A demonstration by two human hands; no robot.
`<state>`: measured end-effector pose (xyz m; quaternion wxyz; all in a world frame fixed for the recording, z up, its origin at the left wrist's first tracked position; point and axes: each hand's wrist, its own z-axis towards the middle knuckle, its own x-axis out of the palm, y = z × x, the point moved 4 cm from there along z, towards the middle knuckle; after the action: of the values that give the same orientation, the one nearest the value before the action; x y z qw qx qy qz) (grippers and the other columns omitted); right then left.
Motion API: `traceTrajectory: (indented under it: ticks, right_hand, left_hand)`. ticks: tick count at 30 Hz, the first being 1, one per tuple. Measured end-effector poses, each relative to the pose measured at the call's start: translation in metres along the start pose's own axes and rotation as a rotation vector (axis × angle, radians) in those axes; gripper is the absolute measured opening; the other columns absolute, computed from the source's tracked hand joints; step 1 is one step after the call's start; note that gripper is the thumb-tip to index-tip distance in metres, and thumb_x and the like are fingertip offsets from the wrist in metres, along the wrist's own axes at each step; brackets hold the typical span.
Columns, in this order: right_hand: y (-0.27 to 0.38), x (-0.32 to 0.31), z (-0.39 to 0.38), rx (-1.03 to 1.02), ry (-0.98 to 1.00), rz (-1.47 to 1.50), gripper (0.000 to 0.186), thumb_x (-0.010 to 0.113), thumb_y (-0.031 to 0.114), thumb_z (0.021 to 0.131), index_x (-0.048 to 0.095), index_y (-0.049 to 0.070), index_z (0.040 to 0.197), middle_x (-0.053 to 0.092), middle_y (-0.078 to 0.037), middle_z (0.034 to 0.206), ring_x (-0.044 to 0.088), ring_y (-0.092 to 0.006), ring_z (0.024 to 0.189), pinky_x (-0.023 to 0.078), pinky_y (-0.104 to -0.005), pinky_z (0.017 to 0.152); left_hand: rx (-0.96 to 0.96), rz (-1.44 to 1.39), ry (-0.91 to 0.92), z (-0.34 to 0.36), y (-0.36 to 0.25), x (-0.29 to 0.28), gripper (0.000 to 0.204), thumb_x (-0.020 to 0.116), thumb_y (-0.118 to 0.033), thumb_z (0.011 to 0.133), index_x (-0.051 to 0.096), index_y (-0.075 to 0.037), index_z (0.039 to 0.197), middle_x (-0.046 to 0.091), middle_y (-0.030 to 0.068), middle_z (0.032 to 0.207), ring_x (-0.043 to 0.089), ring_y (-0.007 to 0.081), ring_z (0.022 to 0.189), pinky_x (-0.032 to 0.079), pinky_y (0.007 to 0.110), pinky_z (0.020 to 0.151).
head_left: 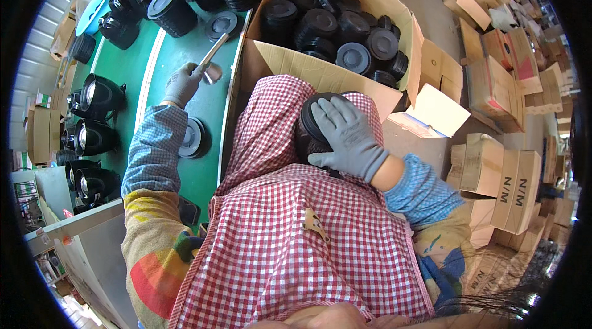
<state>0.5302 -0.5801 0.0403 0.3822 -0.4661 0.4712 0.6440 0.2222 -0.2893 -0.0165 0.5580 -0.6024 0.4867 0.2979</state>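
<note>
Over the green table, my left hand is closed round a tool with a pale, stick-like bar and a shiny metal, cup-shaped end. My right hand, in a grey glove like the left, lies across a black round part in my lap. Its fingers reach over the disc-shaped top while the thumb sits lower at the side. The lower body of that part is mostly hidden by the hand and my red-checked apron. Black round lids lie on the table below my left forearm.
A cardboard box full of black lids stands ahead, against the table's right edge. Stacked black lids and glossy black housings stand on the green table. A light-blue basin is far left. Cartons pile up at right.
</note>
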Motion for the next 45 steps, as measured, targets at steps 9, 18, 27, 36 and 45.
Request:
traceTrajectory:
  ticks: [9,18,27,36,45]
  right_hand:
    - [0.003,0.034,-0.009,0.039,-0.089,0.018,0.077,0.069,0.052,0.083,0.054,0.006,0.142,0.054,-0.019,0.146,0.049,-0.0379,0.136,0.035,-0.0524,0.114]
    - [-0.037,-0.096,0.034,-0.115,-0.459,-0.081,0.06,0.067,0.054,0.087,0.068,0.01,0.128,0.067,-0.014,0.125,0.057,-0.0346,0.122,0.041,-0.049,0.106]
    - [-0.092,-0.058,0.021,0.051,0.132,0.314,0.035,0.066,0.039,0.09,0.074,0.014,0.114,0.073,-0.013,0.096,0.07,-0.0331,0.088,0.054,-0.0429,0.079]
    - [-0.11,-0.029,0.013,0.095,0.236,0.43,0.035,0.063,0.042,0.092,0.072,0.017,0.116,0.073,-0.013,0.096,0.07,-0.0323,0.09,0.054,-0.042,0.079]
    - [-0.102,-0.046,0.01,-0.023,0.446,0.166,0.041,0.055,0.054,0.096,0.069,0.016,0.099,0.065,-0.015,0.073,0.066,-0.034,0.067,0.05,-0.0458,0.065]
  left_hand:
    - [0.069,-0.449,0.048,-0.027,-0.043,0.003,0.046,0.062,-0.042,0.1,0.07,-0.002,0.121,0.066,0.0092,0.086,0.059,0.0174,0.075,0.051,0.032,0.072]
    - [0.977,-0.158,0.216,-0.112,-0.183,-0.029,0.035,0.07,-0.033,0.094,0.072,-0.003,0.112,0.072,0.0159,0.088,0.07,0.0281,0.074,0.056,0.037,0.067]
    - [0.97,-0.032,0.417,-0.128,-0.239,0.0,0.033,0.065,-0.034,0.096,0.072,-0.003,0.107,0.072,0.0173,0.09,0.071,0.0337,0.082,0.056,0.041,0.074]
    - [0.915,-0.102,0.573,-0.114,-0.243,0.032,0.03,0.063,-0.027,0.098,0.071,-0.001,0.11,0.072,0.019,0.096,0.071,0.0334,0.089,0.056,0.041,0.079]
    - [0.988,-0.188,0.702,-0.106,-0.245,0.044,0.028,0.062,-0.026,0.099,0.071,-0.002,0.11,0.07,0.0167,0.091,0.07,0.0311,0.086,0.056,0.041,0.079]
